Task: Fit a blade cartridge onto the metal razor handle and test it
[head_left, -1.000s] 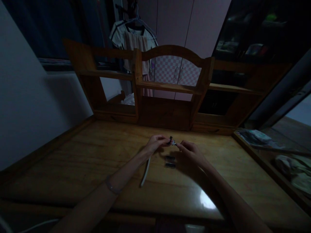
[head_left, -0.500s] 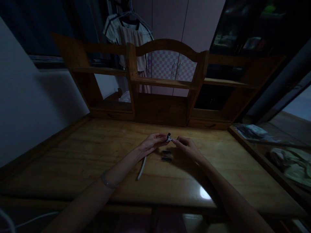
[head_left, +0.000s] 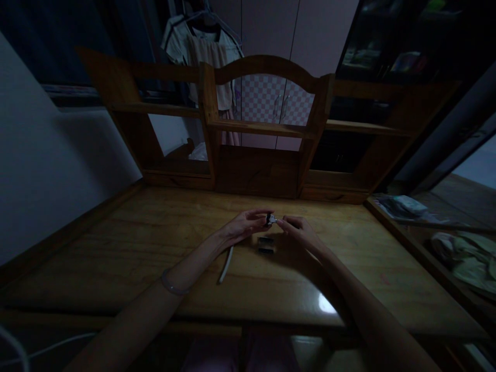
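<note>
Above the middle of the wooden desk, my left hand (head_left: pixel 245 225) is closed on a small black and silver piece (head_left: pixel 270 219), too small and dark to name. My right hand (head_left: pixel 298 228) comes in from the right, its fingers pinched at the piece's silver end; whether they hold a separate part cannot be made out. Just below the hands, two small dark bars (head_left: pixel 265 245) lie one above the other on the desk. A pale thin tube or cord (head_left: pixel 225 264) lies beneath my left wrist, its upper end hidden by the hand.
The wooden desk (head_left: pixel 163 248) has a shelf unit (head_left: pixel 263 128) along its back edge. Clothes (head_left: pixel 211 57) hang behind it. On the right, past a raised wooden edge, lie crumpled cloth (head_left: pixel 473 258) and packages (head_left: pixel 406 205). A white cable (head_left: pixel 62 345) hangs at the lower left.
The small piece has turned between my hands, its dark part now more upright on the left. My left fingers have shifted around it. The view has tilted slightly.
</note>
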Motion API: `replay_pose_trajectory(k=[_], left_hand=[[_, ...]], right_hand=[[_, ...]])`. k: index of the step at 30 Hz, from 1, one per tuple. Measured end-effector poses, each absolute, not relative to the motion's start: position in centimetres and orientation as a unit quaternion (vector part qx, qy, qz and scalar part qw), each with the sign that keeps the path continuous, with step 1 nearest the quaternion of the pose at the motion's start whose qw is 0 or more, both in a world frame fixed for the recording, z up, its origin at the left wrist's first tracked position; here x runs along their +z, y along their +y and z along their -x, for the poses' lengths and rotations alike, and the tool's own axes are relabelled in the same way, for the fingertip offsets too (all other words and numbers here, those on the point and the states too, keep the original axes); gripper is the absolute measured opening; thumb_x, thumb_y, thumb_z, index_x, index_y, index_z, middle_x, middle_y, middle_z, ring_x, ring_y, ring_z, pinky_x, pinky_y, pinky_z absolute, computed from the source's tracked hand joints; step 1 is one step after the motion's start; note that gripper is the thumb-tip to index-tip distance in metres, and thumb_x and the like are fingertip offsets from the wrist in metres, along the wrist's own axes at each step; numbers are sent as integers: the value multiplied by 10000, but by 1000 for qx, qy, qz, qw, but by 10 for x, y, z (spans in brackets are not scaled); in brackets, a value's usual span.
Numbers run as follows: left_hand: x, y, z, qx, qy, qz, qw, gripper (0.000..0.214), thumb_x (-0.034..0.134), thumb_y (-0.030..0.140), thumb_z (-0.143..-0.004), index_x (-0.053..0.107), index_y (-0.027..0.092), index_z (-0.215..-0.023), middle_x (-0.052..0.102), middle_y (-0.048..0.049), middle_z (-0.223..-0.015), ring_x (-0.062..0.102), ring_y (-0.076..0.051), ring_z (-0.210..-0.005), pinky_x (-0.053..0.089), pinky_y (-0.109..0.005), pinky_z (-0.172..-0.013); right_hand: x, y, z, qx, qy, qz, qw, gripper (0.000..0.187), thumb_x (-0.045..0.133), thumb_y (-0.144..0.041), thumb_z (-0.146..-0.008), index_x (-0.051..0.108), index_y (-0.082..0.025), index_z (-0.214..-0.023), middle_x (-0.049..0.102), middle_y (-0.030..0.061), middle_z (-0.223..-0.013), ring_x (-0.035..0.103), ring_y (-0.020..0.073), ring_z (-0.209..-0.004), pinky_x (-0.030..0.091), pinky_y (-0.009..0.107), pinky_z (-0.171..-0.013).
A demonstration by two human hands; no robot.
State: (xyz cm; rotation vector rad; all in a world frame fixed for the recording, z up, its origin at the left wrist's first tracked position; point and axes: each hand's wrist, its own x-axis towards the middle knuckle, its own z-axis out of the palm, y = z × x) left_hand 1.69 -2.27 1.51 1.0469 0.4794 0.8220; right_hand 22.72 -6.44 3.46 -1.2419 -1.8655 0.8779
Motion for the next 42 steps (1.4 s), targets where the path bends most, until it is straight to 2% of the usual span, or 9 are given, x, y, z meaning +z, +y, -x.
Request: replay_pose_trajectory(k=[27,42], left_hand=[[13,-21,-17,390,239,-506,731,407,787,225,-667,674,160,-1053,698,-92,-969,657,-159,-787,508,-324,-794],[9,-18,-15,392,255,-546,695,445,816,267,-629,674,150,-1034,711,-88,-920,677,-179,-754,535,-359,-772]], right_hand=[[37,-67,-225,305,-738,463,385,433,534,-549,-843,530,-182,-613,439,-8,-588,414,125,-576,284,250,-524],[35,-62,-231,316,-754,460,346,463,528,-577,-834,539,-175,-605,456,-11,-582,419,118,-570,285,241,-514]])
